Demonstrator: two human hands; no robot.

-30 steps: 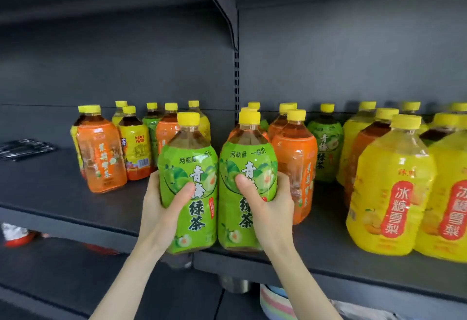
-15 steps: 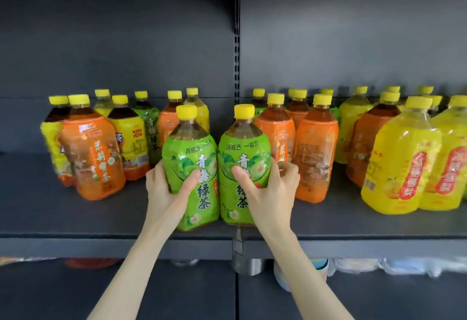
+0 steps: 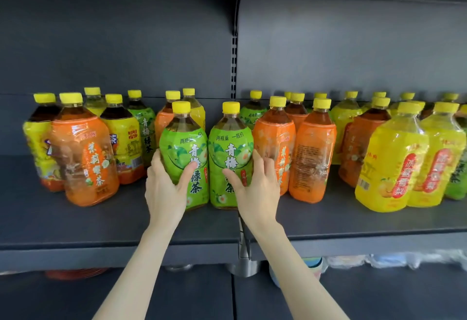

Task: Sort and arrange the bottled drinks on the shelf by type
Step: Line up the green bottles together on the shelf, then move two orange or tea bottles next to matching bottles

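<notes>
Lighting is bright and even, coming from the front. Glare streaks the wrap of the orange bottles [image 3: 313,158]. The shelf [image 3: 75,218] is dim at its back edge. Wide-angle distortion bows its front edge; items below the right corner are blurred.

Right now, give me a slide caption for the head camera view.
Left hand holds the left green bottle, right hand the right green bottle, side by side on the shelf.

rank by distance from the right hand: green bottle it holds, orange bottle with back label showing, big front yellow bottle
1. right green bottle, gripped by the right hand
2. back-label orange bottle, just to the right
3. front yellow bottle, far right
</notes>
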